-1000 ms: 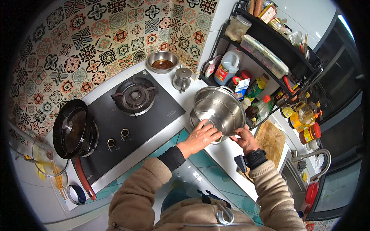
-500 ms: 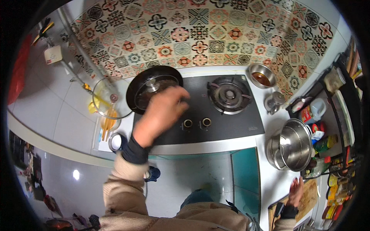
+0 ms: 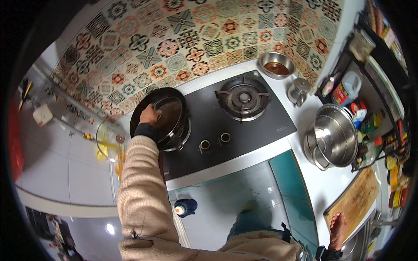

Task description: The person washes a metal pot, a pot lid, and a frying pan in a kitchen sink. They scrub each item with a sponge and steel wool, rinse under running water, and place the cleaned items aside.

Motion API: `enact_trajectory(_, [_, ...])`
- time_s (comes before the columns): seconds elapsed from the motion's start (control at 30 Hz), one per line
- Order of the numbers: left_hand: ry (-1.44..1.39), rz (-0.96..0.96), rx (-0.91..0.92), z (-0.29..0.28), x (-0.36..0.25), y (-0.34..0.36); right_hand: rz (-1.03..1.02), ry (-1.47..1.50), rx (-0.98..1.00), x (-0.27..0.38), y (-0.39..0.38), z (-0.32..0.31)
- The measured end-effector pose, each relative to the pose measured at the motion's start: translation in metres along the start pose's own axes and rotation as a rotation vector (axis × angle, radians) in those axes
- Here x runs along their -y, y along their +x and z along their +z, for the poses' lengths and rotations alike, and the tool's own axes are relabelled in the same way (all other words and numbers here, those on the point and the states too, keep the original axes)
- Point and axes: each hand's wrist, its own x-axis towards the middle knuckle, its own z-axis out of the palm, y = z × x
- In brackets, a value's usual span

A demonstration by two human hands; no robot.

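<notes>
Left of the stove, clear disc: a round, thin-rimmed, see-through disc (image 3: 109, 140), with something soft and yellow showing through its lower part.
Left sleeve: beige, fuzzy, creased cloth (image 3: 141, 174) ending in a black knit cuff.
Left hand: the left hand (image 3: 150, 115) is narrow, its fingers bunched over the middle of the lid; whether they grip a knob cannot be told.
Wok: a round, dark, deep-walled wok (image 3: 175, 94) on the left burner, directly under that hand.
Lid: a clear round glass lid (image 3: 170, 119) within the wok's rim, brownish from what lies behind it.
Wall: square patterned tiles (image 3: 196, 53) with floral, star and cross motifs.
Stove: a smooth, flat black cooktop (image 3: 252, 145) with two round, pale-ringed knobs (image 3: 204, 145); pale lettering near its right front corner.
Right burner: a round, dark metal burner with a pronged support (image 3: 244, 99).
Bowl: a shiny round steel bowl (image 3: 276, 56) holding brown liquid.
Small pot: a lidded steel pot with a handle (image 3: 299, 90).
Basin: a deep, reflective steel basin (image 3: 337, 130), tilted.
Right hand: the right hand (image 3: 338, 230) is loosely curled, nothing visible in it, beside a rectangular, stained wooden board (image 3: 357, 198).
Rack: a bluish plastic jug (image 3: 350, 85) with a red label, its print blurred.
</notes>
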Motion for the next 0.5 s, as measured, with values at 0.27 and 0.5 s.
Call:
enact_trajectory(0.27, [-0.671,0.032,-0.197,-0.078,-0.011,-0.028,0.157,-0.152,0.075,-0.036,-0.031,-0.030])
enact_trajectory(0.5, [-1.508,0.531,0.144,-0.170,-0.155,-0.178,0.053,-0.130,0.256,-0.009,-0.053,0.021])
